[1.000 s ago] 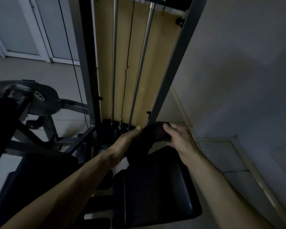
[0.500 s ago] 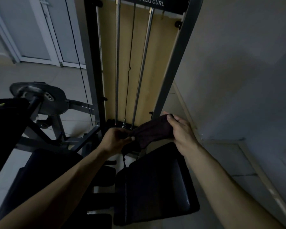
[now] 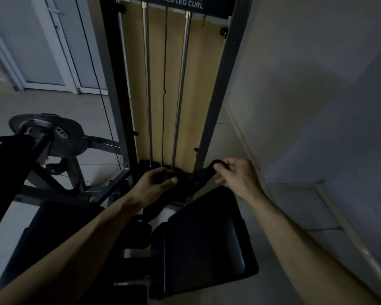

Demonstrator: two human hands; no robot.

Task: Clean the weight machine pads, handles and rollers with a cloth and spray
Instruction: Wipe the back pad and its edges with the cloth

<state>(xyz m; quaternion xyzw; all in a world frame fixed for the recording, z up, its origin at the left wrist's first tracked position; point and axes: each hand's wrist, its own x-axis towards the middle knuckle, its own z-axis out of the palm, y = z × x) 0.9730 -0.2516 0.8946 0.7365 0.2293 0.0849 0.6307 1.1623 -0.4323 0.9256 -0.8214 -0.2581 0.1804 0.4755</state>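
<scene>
The left hand (image 3: 155, 183) grips one end of the dark cloth (image 3: 191, 179), which hangs stretched above the black seat pad (image 3: 207, 245), and the right hand (image 3: 237, 175) pinches the other end. Best, I'd say, to fold it into a flat wad first, so a broad face meets the padding.

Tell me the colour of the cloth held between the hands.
The cloth looks dark, almost black, in the dim head view.

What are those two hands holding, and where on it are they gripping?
A dark cloth, held between both hands: the left hand grips one end, the right hand pinches the opposite end.
</scene>
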